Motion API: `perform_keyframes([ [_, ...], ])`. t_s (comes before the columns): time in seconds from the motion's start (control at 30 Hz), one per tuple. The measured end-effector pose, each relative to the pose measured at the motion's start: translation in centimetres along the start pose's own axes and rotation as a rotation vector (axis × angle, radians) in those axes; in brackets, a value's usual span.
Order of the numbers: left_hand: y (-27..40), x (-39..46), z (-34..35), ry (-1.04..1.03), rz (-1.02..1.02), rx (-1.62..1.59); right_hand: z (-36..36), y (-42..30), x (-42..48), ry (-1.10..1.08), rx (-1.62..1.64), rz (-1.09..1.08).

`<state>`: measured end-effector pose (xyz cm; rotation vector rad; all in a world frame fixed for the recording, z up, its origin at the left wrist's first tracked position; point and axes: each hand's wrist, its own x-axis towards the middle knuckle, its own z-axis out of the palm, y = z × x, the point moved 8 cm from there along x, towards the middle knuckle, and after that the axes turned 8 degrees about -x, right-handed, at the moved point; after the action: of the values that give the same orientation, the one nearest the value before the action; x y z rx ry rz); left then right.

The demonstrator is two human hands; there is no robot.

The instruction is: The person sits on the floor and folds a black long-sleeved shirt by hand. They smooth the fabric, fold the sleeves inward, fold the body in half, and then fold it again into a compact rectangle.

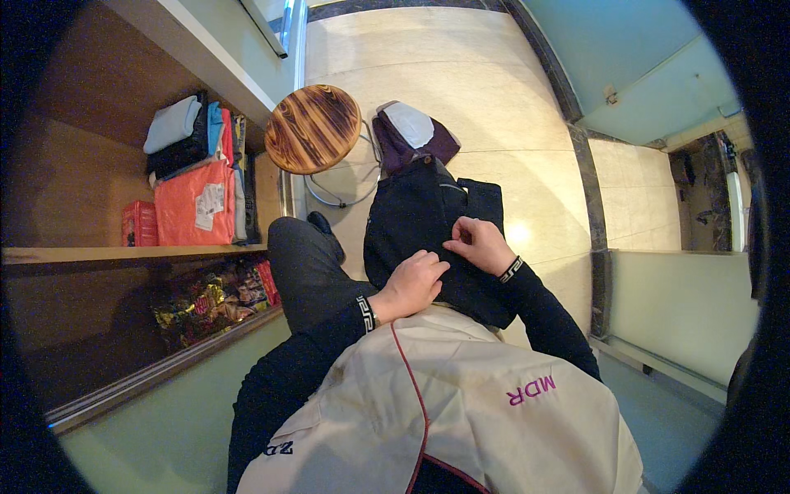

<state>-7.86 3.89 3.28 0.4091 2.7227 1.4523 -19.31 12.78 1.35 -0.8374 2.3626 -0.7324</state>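
A black cloth garment (407, 210) with a button near its far end lies across my lap. My left hand (415, 281) rests low over it, fingers curled in. Whether it pinches the cloth is hidden by the fingers. My right hand (480, 244) is just to the right and a little farther out, thumb and forefinger bent toward each other above the black fabric. Anything thin between those fingertips is too small to make out. Past the garment's far end is a maroon cloth item (395, 145) with a white patch (407, 123).
A round wooden stool (313, 129) with metal legs stands ahead on the tiled floor (524, 111). At left, an open cabinet shelf (80, 254) bears folded clothes (176, 129) and an orange package (191, 204); shiny packets (213, 305) lie below. Frosted glass panels (673, 296) stand right.
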Motion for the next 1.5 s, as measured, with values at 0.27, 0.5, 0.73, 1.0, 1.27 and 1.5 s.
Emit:
perform_keyframes([
  [0.27, 0.0, 0.1, -0.1, 0.039, -0.025, -0.021, -0.1, -0.1, -1.2, 0.097, 0.021, -0.117],
  [0.5, -0.2, 0.2, -0.2, 0.070, -0.045, 0.000, 0.1, -0.5, -1.9, 0.192, -0.041, -0.118],
  [0.73, 0.0, 0.3, -0.4, 0.108, -0.035, 0.024, 0.1, -1.2, -2.0, 0.251, -0.143, -0.132],
  [1.0, -0.8, 1.3, 0.7, 0.076, -0.108, 0.186, 0.8, -1.6, -2.3, 0.329, -0.252, -0.226],
  [1.27, -0.8, 1.6, 1.5, 0.067, -0.028, 0.281, 1.4, -1.9, -3.0, 0.338, -0.331, -0.241],
  [1.5, 0.8, 1.9, 1.2, 0.048, 0.057, 0.364, 1.7, -2.4, -3.4, 0.377, -0.465, -0.282],
])
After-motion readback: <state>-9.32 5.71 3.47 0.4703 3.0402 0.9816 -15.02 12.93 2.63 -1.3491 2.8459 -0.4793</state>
